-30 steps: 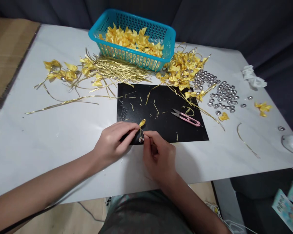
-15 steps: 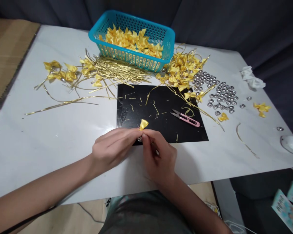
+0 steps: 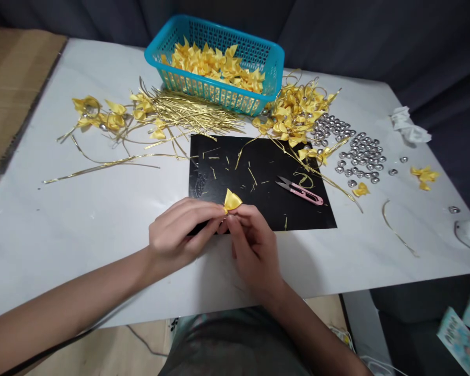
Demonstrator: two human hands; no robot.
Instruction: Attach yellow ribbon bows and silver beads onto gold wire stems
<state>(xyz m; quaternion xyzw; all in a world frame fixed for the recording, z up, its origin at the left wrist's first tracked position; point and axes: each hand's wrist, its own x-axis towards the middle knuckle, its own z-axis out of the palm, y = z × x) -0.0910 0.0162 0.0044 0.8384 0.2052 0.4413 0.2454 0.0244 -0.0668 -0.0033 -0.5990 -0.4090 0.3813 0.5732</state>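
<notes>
Both hands meet over the front edge of a black mat (image 3: 235, 156), pinching one yellow ribbon bow (image 3: 232, 200). My left hand (image 3: 186, 227) grips its lower left side between thumb and fingers. From the right, my right hand (image 3: 254, 243) holds the bow's base with thumb and forefinger. One pointed loop stands up above the fingertips; the rest is hidden behind them. Pink-handled thread snips (image 3: 301, 191) lie on the mat to the right, among snippets of gold cord.
A teal basket (image 3: 215, 83) of yellow bows stands at the back. Before it lie a bundle of gold cords (image 3: 196, 115) and a heap of corded bows (image 3: 297, 112). Silver beads (image 3: 362, 151) are scattered at right, near a crumpled white tissue (image 3: 409, 125).
The yellow bow's loop now shows larger and more spread above my fingers. My left fingers have shifted, with the thumb lower and apart from them. The view has moved slightly.
</notes>
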